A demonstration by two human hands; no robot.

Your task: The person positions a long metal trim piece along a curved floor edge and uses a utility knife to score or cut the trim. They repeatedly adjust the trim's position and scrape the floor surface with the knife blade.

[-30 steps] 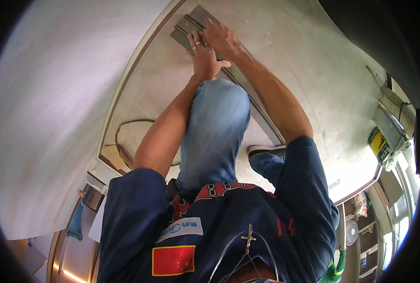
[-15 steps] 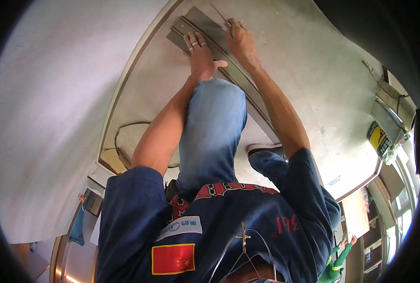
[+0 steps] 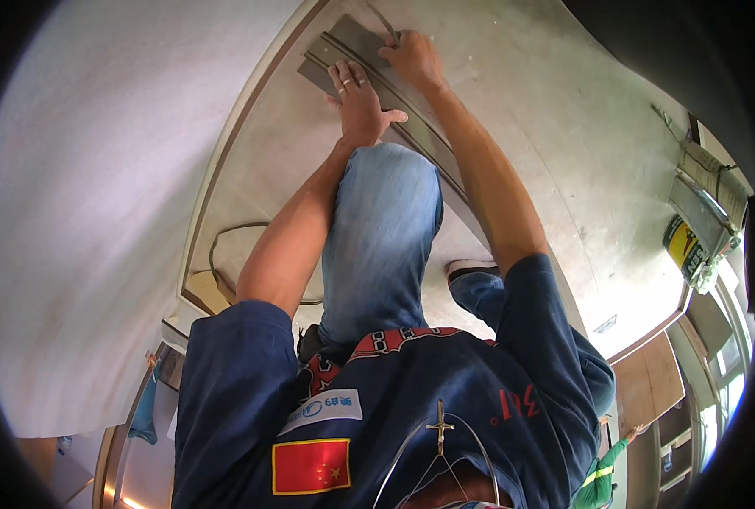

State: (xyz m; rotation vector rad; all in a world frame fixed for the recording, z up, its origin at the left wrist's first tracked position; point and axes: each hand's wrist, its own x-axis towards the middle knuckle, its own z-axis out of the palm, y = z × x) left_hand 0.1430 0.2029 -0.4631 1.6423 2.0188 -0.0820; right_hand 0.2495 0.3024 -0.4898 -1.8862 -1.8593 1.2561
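Observation:
A long brown grooved profile strip (image 3: 432, 146) runs diagonally across the pale board, from the far edge down past my knee. My left hand (image 3: 360, 103) lies on it, fingers stretched forward and thumb out to the side. Close by the strip's far end, on its right side, my right hand (image 3: 415, 61) has its fingers closed round a thin dark length (image 3: 383, 20) that points away from me. Its kind I cannot make out, as the fingers cover part of it. My bent knee in blue jeans (image 3: 390, 191) is over the strip, behind my left hand.
The pale board (image 3: 547, 153) has a raised rim (image 3: 225, 144) on the left, with a pale wall beyond it. A dark cable (image 3: 212, 250) curves at the left. A yellow-and-black bag (image 3: 684, 246) stands far right. Lower right, a person in a green sleeve (image 3: 602, 475) touches a brown panel (image 3: 649, 373).
My right hand has slid a little to the left, toward the strip's far end. My left hand stays put. At lower right the brown panel and the other person's arm have shifted.

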